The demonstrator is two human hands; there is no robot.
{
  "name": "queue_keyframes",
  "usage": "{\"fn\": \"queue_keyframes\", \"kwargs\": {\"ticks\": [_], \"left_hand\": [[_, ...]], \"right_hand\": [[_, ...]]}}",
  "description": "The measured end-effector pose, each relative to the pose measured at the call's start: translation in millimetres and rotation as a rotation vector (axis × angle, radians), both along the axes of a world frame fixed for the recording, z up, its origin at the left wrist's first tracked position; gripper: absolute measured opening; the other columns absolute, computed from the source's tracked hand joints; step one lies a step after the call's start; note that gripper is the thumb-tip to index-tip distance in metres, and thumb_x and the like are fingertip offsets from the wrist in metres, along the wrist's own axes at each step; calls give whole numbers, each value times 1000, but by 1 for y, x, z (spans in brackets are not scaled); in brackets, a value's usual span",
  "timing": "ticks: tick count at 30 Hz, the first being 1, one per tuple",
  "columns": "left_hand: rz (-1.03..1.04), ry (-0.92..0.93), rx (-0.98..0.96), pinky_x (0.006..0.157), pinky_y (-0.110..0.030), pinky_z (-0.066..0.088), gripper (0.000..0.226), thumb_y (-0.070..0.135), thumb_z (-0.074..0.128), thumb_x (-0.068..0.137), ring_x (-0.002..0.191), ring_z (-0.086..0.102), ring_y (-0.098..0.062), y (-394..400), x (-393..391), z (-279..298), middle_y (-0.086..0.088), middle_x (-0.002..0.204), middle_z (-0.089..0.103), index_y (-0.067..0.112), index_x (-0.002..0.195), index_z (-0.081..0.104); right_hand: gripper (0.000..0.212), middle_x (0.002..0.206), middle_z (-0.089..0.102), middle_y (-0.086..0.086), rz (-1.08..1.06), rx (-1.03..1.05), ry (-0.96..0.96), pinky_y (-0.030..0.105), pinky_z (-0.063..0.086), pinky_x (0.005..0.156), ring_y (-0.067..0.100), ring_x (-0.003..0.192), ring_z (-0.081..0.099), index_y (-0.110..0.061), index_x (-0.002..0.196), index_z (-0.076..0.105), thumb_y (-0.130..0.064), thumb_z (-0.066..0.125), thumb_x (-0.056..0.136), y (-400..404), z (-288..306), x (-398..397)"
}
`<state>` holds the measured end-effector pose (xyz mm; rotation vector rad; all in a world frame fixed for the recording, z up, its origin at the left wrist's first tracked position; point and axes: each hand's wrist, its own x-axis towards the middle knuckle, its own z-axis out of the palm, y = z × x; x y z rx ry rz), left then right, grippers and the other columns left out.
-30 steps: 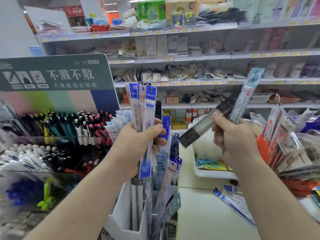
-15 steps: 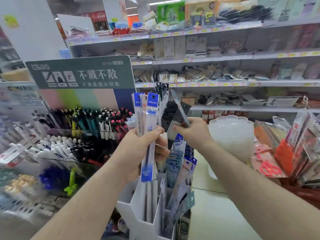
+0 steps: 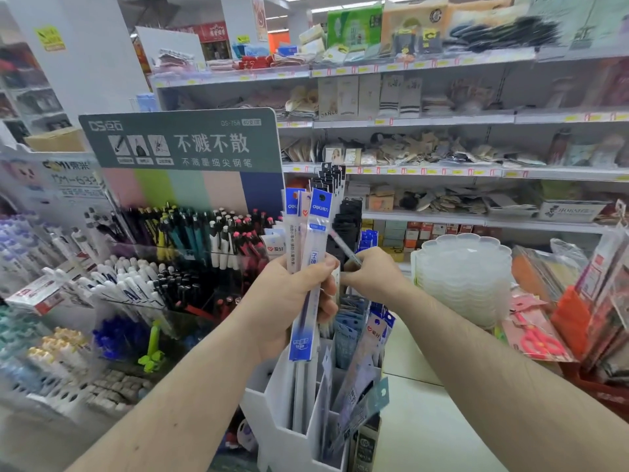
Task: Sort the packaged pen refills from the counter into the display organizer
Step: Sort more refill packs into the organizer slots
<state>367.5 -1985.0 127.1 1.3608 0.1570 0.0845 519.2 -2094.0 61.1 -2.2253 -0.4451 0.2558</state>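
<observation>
Stocked shop shelves (image 3: 425, 120) filled the far background. Near centre, the left hand (image 3: 289, 301) grasped a small fan of packaged pen refills (image 3: 311, 253), upright above the white display organizer (image 3: 272, 413). The right hand (image 3: 371, 277), just right of it, pinched one slim refill pack (image 3: 342, 248) over the far compartments. Several compartments already held packs. Judged progress: partway; the held packs remained unsorted. The counter (image 3: 425, 420) showed no loose packs in view.
</observation>
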Motion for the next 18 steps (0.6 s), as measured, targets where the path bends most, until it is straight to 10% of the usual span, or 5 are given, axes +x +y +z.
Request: {"fn": "queue_keyframes", "kwargs": {"ticks": [6, 9, 13, 18], "left_hand": [[-66, -20, 32, 43, -21, 38, 26, 26, 66, 82, 42, 43, -10, -1, 3, -2, -1, 58, 51, 5, 93, 57], [-84, -38, 15, 43, -21, 33, 39, 33, 66, 71, 41, 38, -9, -1, 6, -1, 0, 57, 47, 7, 98, 54], [-95, -15, -9, 43, -21, 33, 38, 33, 66, 71, 42, 38, -11, -7, 11, -3, 0, 58, 48, 6, 96, 56], [-83, 15, 21, 43, -22, 38, 31, 29, 67, 82, 43, 45, -12, -15, 17, -5, -1, 60, 54, 4, 100, 58]], "right_hand": [[34, 77, 63, 2, -75, 193, -13, 31, 48, 56, 13, 59, 53, -13, 93, 66, -47, 66, 90, -22, 5, -13], [41, 70, 58, 2, -141, 611, 315, 27, 35, 51, 14, 52, 43, -15, 108, 54, -55, 46, 99, -43, 21, -30], [54, 66, 53, 11, -44, 933, 645, 24, 33, 43, 19, 46, 41, -15, 77, 64, -47, 31, 104, -61, 34, -62], [23, 75, 63, 11, -139, 1060, 419, 34, 53, 57, 21, 59, 62, -6, 102, 58, -19, 40, 105, -63, 38, -83]]}}
